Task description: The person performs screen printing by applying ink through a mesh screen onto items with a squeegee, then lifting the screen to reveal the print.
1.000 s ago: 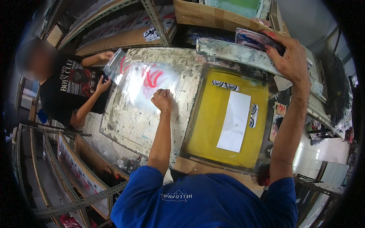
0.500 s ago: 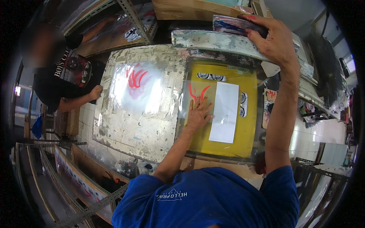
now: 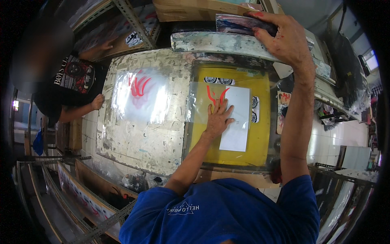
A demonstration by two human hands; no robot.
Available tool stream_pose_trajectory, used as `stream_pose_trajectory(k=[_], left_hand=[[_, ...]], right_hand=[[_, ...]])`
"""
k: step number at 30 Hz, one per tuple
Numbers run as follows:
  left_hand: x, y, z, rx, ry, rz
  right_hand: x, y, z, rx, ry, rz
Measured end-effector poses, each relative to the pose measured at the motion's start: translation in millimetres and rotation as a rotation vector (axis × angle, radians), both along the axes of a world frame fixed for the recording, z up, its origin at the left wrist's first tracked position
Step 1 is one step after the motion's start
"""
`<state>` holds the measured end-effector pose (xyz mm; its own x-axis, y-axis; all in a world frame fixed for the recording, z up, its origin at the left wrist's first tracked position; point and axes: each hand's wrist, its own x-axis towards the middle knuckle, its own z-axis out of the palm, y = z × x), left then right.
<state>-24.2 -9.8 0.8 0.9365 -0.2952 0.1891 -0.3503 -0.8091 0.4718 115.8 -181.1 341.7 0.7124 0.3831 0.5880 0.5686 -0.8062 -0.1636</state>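
Observation:
My left hand (image 3: 219, 118) lies flat with fingers spread on a clear plastic sheet (image 3: 198, 97) bearing red brush-like strokes. Under the sheet are a white paper (image 3: 235, 138) and the yellow mesh of a framed printing screen (image 3: 258, 150). The sheet overlaps the paper's left part. At the far right, my right hand (image 3: 284, 40) is closed around the end of an ink-smeared squeegee (image 3: 237, 25), thumb in front and fingers over the top. The squeegee stands on edge behind a paint-stained bar (image 3: 211, 43); its lower edge is hidden.
Left of the screen, another clear sheet with red strokes (image 3: 140, 97) rests on a paint-spotted board (image 3: 140, 142). A co-worker in a black shirt (image 3: 75, 77) stands at the left, one hand on the board's edge. Metal racks (image 3: 132, 18) hold more sheets. A cardboard box (image 3: 195, 11) lies behind.
My left hand has slid right with the clear sheet, over the white paper. My right hand keeps its grip on the squeegee. The co-worker's far hand has drawn back along the rack.

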Motion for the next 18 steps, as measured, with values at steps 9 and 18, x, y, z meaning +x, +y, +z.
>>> stream_pose_trajectory(k=[9, 18], left_hand=[[1.6, -9.0, -0.2, 0.042, -0.018, 0.009], [1.8, -11.9, 2.6, 0.055, -0.013, -0.012]], right_hand=[[-1.0, 0.8, 1.6, -0.023, 0.018, -0.012], [-0.6, -1.6, -2.0, -0.035, 0.015, -0.026]])
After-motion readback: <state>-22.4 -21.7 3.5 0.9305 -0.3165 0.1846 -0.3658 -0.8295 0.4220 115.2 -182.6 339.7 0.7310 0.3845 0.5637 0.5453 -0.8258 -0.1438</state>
